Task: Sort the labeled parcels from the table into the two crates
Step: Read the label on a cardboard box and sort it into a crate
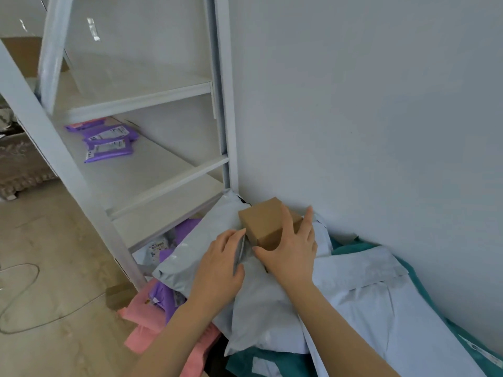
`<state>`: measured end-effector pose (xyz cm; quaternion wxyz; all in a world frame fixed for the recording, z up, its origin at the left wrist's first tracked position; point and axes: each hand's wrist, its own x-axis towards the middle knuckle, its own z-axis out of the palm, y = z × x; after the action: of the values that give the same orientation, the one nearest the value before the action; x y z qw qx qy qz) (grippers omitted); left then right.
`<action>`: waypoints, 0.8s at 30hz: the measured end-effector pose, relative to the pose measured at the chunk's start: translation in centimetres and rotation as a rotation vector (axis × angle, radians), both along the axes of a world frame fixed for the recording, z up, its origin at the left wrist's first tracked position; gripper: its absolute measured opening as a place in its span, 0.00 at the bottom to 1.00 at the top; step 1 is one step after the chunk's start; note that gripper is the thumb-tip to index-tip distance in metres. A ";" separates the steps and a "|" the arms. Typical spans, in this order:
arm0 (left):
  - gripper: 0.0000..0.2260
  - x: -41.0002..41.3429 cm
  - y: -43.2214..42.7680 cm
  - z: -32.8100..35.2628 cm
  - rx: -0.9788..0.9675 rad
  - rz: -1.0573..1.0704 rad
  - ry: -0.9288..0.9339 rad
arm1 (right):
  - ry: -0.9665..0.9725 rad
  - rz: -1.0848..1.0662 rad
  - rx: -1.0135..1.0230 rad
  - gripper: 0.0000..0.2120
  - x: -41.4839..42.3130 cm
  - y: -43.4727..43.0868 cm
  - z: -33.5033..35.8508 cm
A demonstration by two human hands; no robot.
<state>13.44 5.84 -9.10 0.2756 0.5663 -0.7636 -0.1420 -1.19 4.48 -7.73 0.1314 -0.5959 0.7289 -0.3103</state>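
Note:
A small brown cardboard box (263, 219) lies on top of a heap of parcels by the white wall. My right hand (292, 250) grips the box, fingers spread over its top and thumb against its near side. A large grey mailer bag (258, 303) lies under the box. My left hand (221, 263) pinches a raised fold of that grey mailer just left of the box. Pale blue mailers (381, 303) and teal mailers (351, 243) fill the right of the heap. No crate is visible.
A white metal shelf rack (152, 170) stands to the left, with purple labeled mailers (109, 142) on its middle shelf. Purple mailers (168, 295) and pink mailers (147, 319) lie at the heap's left edge. A thin cable (21, 303) loops across the tan floor.

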 end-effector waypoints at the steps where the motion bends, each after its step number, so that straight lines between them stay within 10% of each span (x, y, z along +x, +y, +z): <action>1: 0.29 0.3 -0.2 0.0 0.004 -0.005 0.009 | 0.014 -0.015 0.009 0.47 0.2 -0.2 -0.1; 9: 0.27 1.2 -0.9 0.5 0.166 0.099 0.536 | -0.344 -0.165 -0.136 0.35 -0.3 -0.4 2.8; 14: 0.22 0.6 -1.2 2.0 0.344 0.129 0.941 | -1.228 -0.224 0.031 0.12 -2.3 1.4 5.4; 18: 0.19 -0.5 -0.9 3.1 0.525 0.037 1.202 | -1.721 -0.170 0.290 0.23 -2.6 2.9 5.1; 24: 0.20 -1.5 -1.1 3.4 0.581 -0.113 1.272 | -1.804 -0.176 0.295 0.27 -2.3 4.1 5.2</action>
<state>11.92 4.74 -5.66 0.4985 0.3837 -0.4134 -0.6583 -3.49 8.60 -2.52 0.7013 -0.0475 0.4251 -0.5703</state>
